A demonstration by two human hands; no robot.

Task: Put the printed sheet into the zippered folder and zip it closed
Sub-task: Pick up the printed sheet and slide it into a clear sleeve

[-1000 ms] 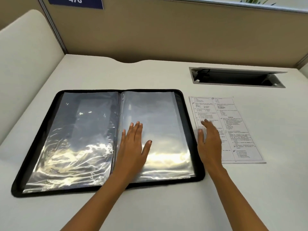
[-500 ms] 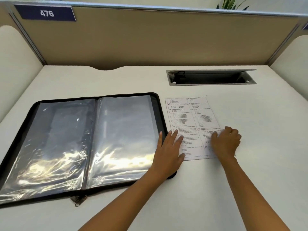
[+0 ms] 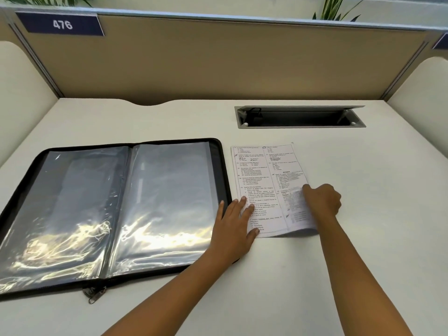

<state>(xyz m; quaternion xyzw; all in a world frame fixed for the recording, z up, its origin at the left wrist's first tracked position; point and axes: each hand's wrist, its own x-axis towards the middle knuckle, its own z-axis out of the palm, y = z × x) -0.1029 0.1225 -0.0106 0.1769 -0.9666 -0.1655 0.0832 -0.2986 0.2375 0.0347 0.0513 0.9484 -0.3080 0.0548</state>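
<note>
The head view shows one printed sheet [image 3: 264, 187] lying on the surface [image 3: 363, 238] just beside the right edge of one zippered folder [image 3: 109, 209], which lies open with two clear sleeve pages showing and one zip pull [image 3: 93, 295] at its near edge. The left hand [image 3: 236, 223] is laid flat, fingers spread, on the sheet's near left corner, while the grip of the right hand [image 3: 323, 198] is curled closed on the sheet's lifted right edge. A crease or tear could be caused if the edge is pulled up while the corner is pinned, and the thin sheet could be snagged at the sleeve mouth.
</note>
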